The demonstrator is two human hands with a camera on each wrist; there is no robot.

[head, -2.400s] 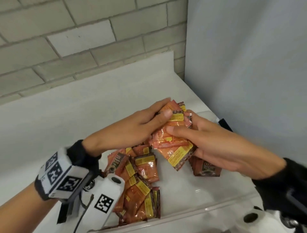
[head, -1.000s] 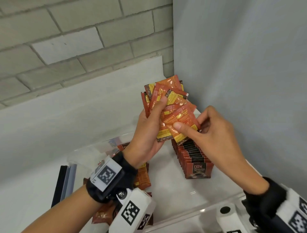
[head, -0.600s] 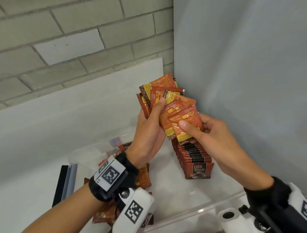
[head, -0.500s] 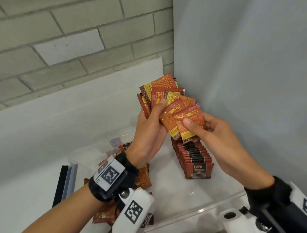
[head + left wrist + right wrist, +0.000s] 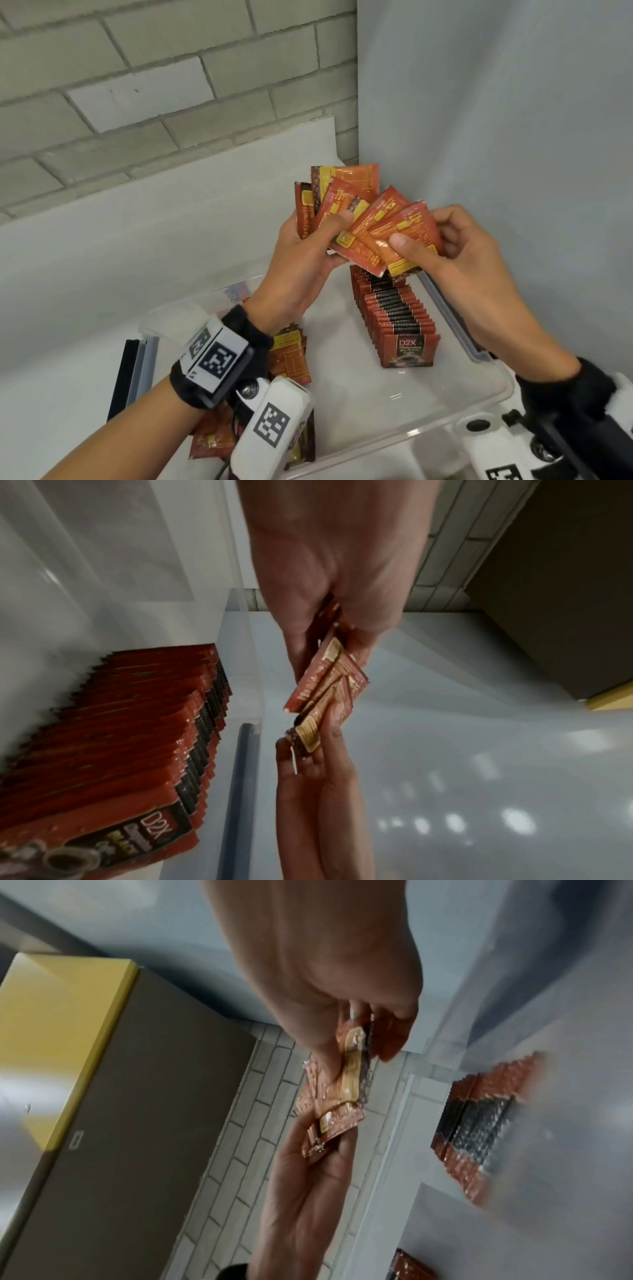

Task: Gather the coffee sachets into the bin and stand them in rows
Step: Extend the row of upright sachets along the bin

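Observation:
Above the clear plastic bin (image 5: 404,442) my left hand (image 5: 308,253) grips a fan of several red-orange coffee sachets (image 5: 342,195), thumb pressed on their faces. My right hand (image 5: 455,250) pinches the rightmost sachet of the fan (image 5: 411,226) between thumb and fingers. Below them a row of sachets (image 5: 397,315) stands upright along the bin's right side, the front one printed D2X. Loose sachets (image 5: 287,356) lie flat in the bin's left part, partly hidden by my left wrist. The left wrist view shows the held sachets (image 5: 325,680) edge-on beside the standing row (image 5: 130,739).
The bin sits on a white counter in a corner, with a brick wall (image 5: 137,85) behind and a pale panel (image 5: 496,120) close on the right. A dark lid edge (image 5: 126,380) lies left of the bin. The bin's middle floor (image 5: 342,377) shows bare plastic.
Both hands lifted the sachet bunch out of the bin. The left hand turned upright and fanned it. The right hand has drawn the rightmost sachet further right and apart from the fan.

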